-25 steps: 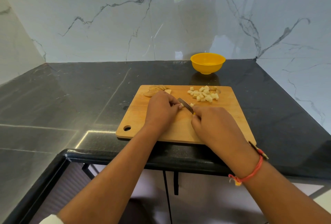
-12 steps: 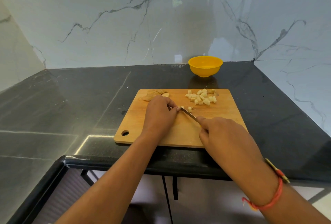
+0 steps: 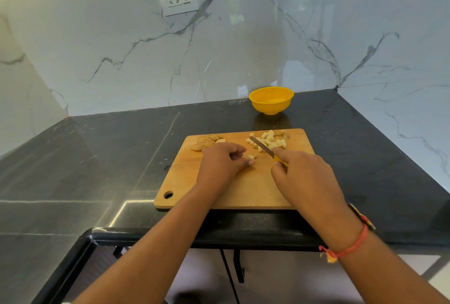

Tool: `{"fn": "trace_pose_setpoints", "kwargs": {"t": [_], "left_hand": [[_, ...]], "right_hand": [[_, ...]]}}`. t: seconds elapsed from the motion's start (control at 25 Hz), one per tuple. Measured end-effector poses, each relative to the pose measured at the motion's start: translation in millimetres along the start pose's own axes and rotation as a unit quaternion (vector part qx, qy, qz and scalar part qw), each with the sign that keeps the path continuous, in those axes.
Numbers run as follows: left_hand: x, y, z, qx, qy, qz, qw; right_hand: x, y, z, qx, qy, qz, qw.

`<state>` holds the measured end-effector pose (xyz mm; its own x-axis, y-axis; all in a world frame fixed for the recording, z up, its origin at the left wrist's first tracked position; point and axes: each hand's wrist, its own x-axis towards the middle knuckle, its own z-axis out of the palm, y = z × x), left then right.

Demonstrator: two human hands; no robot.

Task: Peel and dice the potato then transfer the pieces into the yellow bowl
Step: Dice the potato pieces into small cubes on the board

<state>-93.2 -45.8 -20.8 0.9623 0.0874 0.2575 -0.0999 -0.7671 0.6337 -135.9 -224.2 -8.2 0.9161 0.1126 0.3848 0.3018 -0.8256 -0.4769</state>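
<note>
The right grip (image 3: 306, 177) curls round the knife (image 3: 261, 146), whose blade runs diagonally away and leftward, its tip among the diced potato (image 3: 270, 139) just beyond. The left grip (image 3: 221, 165) rests loosely bent on the cutting board (image 3: 243, 189), holding nothing. The yellow bowl (image 3: 271, 100) stands farther beyond.

Yellow-handled knife (image 3: 261, 145) amid diced potato (image 3: 270, 138)

The bowl (image 3: 271, 100) is bright yellow. The board (image 3: 243, 189) is light brown wood. The potato bits (image 3: 270, 139) are pale cream (the peels (image 3: 204, 143) are tan). The knife (image 3: 261, 145) has a yellow handle and grey blade. The counter (image 3: 97, 157) is black, the wall (image 3: 121, 48) white with grey lines.
</note>
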Motion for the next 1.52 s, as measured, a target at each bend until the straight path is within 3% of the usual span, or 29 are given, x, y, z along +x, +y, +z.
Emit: {"fn": "trace_pose_setpoints", "kwargs": {"t": [0.48, 0.64, 0.84, 1.04, 1.52], "left_hand": [[22, 18, 21, -0.037, 0.052, -0.016, 0.998], [24, -14, -16, 0.036, 0.095, -0.013, 0.995], [25, -45, -38, 0.104, 0.029, -0.033, 0.994], [30, -43, -28, 0.134, 0.049, -0.021, 0.99], [38, -26, -25, 0.255, 0.01, -0.016, 0.967]], "right_hand": [[4, 15, 17, 0.062, 0.041, 0.03, 0.997], [-1, 11, 18, 0.047, 0.015, -0.007, 0.999], [-1, 9, 21, 0.01, 0.014, -0.014, 1.0], [-2, 8, 24, -0.002, 0.022, -0.024, 0.999], [-3, 8, 27, -0.026, 0.036, -0.033, 0.998]]}}
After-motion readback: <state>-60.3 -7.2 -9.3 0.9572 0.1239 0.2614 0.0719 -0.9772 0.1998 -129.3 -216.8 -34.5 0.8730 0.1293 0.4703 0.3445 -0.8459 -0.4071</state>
